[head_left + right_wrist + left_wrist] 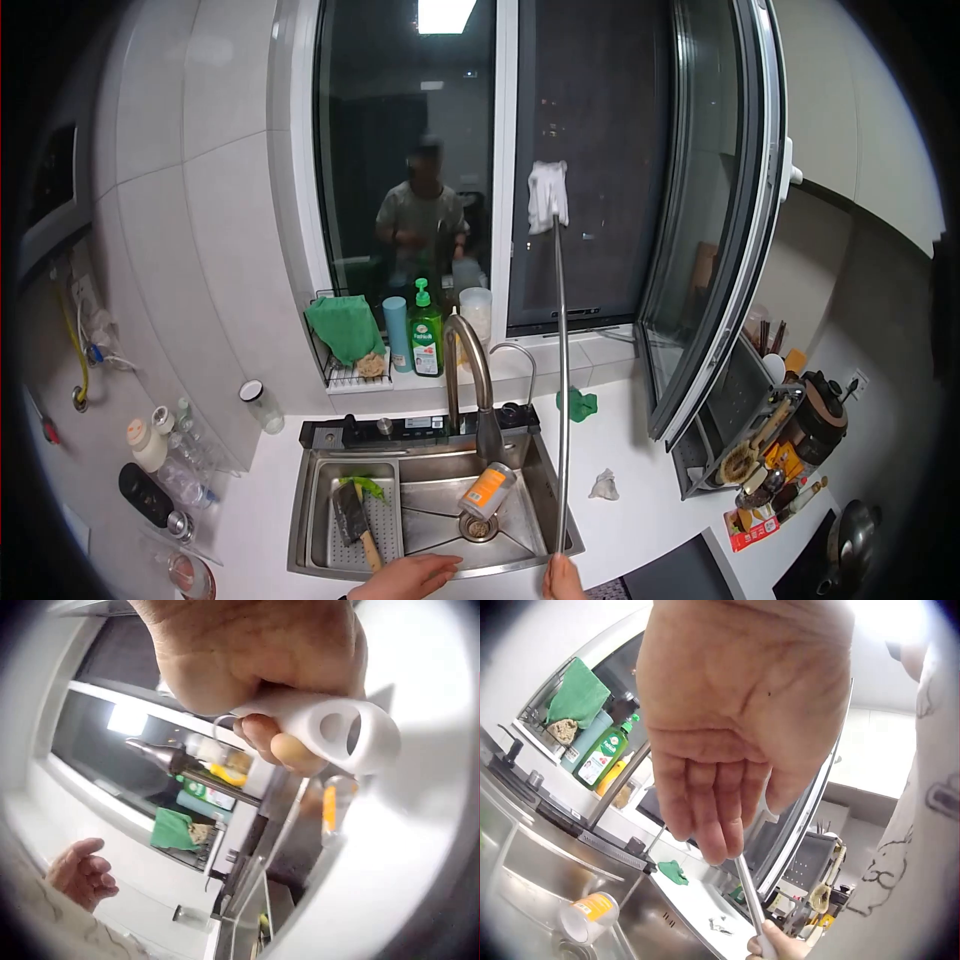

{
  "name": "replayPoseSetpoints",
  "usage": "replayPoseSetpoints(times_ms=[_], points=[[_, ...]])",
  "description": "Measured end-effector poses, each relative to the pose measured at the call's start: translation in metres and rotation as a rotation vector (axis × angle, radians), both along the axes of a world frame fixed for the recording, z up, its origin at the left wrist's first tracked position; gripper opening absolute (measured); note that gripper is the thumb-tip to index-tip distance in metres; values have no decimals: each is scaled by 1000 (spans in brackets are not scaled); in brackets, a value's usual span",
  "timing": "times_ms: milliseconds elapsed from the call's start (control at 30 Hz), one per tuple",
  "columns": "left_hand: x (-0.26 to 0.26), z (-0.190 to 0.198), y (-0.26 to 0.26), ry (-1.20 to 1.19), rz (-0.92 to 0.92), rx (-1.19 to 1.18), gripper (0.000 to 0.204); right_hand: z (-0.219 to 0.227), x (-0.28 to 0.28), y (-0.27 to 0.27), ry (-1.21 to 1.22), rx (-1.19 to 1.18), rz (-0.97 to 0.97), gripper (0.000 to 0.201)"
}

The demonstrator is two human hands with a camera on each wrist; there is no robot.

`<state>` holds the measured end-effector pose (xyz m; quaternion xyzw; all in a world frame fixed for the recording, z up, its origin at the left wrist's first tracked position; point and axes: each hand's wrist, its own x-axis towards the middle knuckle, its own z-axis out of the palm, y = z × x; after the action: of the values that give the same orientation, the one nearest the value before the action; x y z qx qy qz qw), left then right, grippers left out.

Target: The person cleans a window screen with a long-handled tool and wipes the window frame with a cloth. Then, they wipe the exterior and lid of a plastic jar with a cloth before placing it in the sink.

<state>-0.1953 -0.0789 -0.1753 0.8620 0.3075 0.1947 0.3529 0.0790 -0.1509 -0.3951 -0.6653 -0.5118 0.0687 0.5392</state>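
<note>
A long-handled mop (pixel 562 380) with a white cloth head (pixel 547 197) reaches up from the counter, its head over the dark screen (pixel 610 130) of the window. Near the lower end my right hand (pixel 563 578) grips its pole. In the right wrist view, the fingers curl round a white plastic handle end (pixel 352 731) with a hanging hole. My left hand (pixel 410 577) holds nothing and hovers by the sink's front edge, fingers extended. The left wrist view shows its palm (pixel 742 682), with the pole passing behind the fingertips.
The sink (pixel 548 480) contains a tub with an orange label (pixel 488 490) and a strainer tray holding a cleaver (pixel 352 515) and greens (pixel 372 487). A tall faucet (pixel 482 380) rises behind. Dish soap (pixel 426 335) stands on the sill. An open window sash (pixel 710 220) juts inward at right.
</note>
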Motion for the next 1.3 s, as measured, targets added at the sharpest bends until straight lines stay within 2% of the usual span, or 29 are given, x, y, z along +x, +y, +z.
replayPoseSetpoints(times_ms=[33, 67, 133, 167, 267, 333, 433, 500, 533, 600, 633, 667, 733, 767, 800, 867, 900, 933, 967, 1000, 1033, 1067, 1100, 1133, 1167, 1200, 1233, 1267, 1300], points=[[3, 0, 2, 23, -25, -30, 28, -2, -6, -12, 413, -302, 71, 36], [6, -1, 4, 25, -25, -18, 28, -2, -8, -11, 415, -290, 73, 36], [13, -3, 4, 49, -109, 18, 28, 4, -15, -5, 239, -156, -12, 33], [15, -3, 2, 32, -136, 5, 28, -11, -21, 5, -14, -87, -30, 34], [19, -4, 4, 82, -185, -4, 27, 0, -46, 14, 56, -181, -31, 33], [15, -3, 3, 49, -168, 1, 27, 6, -47, 15, 193, -271, -10, 35], [6, -4, -1, 11, -136, 23, 28, -16, -37, 21, 199, -248, 7, 35], [-2, -10, -3, 7, -118, 54, 28, -31, -34, 30, 73, -43, -16, 36], [-6, -15, -5, 5, -104, 48, 29, -22, -42, 35, 183, -123, -58, 35], [-9, -13, -7, 5, -78, 68, 29, -36, -53, 45, 113, -68, -86, 34], [-8, -9, -12, 61, -64, 35, 29, -33, -54, 43, 261, -242, 16, 35], [-7, -7, -15, 117, -49, 1, 29, -39, -56, 48, 261, -230, 30, 35], [-3, -12, -14, 81, -60, 26, 29, -58, -63, 51, 86, 113, -77, 33], [0, -10, -15, 88, -66, 7, 29, -66, -60, 46, -34, 92, -117, 32], [4, -8, -16, 97, -76, -13, 28, -46, -60, 35, -26, 95, -115, 32], [17, -22, -10, 6, -77, -13, 29, 15, -61, 4, 724, -228, 109, 30], [28, -34, -6, -91, -79, -19, 30, 0, -61, 2, 885, -135, 203, 31], [44, -49, -2, -207, -58, 129, 29, 3, -62, -5, 889, -147, 194, 31], [65, -65, 6, -325, -36, 277, 29, 11, -61, -10, 899, -157, 297, 30], [86, -82, 26, -212, -103, 58, 39, 21, -60, -15, 907, -167, 399, 29], [106, -95, 38, -97, -172, -160, 49, 37, -63, -24, 963, -189, 382, 27], [131, -86, 37, -231, -193, -400, 43, 15, -59, -31, 965, -198, 367, 27], [154, -69, 38, -364, -216, -637, 38, -16, -50, -33, 637, -128, 341, 25], [165, -55, 35, -365, -231, -650, 38, -36, -43, -39, 307, -63, 309, 24], [173, -41, 28, -445, -222, -726, 33, 73, -42, -53, 890, -358, 372, 25], [180, -36, 21, -523, -210, -803, 29, 92, -37, -51, 894, -360, 350, 25], [189, -55, 20, -694, -219, -1032, 26, 102, -32, -53, 814, -374, 492, 27], [187, -52, 14, -686, -227, -1048, 26, 113, -28, -54, 735, -389, 634, 30], [179, -42, 11, -697, -153, -1036, 24, 129, -15, -48, 378, -502, 735, 27]])
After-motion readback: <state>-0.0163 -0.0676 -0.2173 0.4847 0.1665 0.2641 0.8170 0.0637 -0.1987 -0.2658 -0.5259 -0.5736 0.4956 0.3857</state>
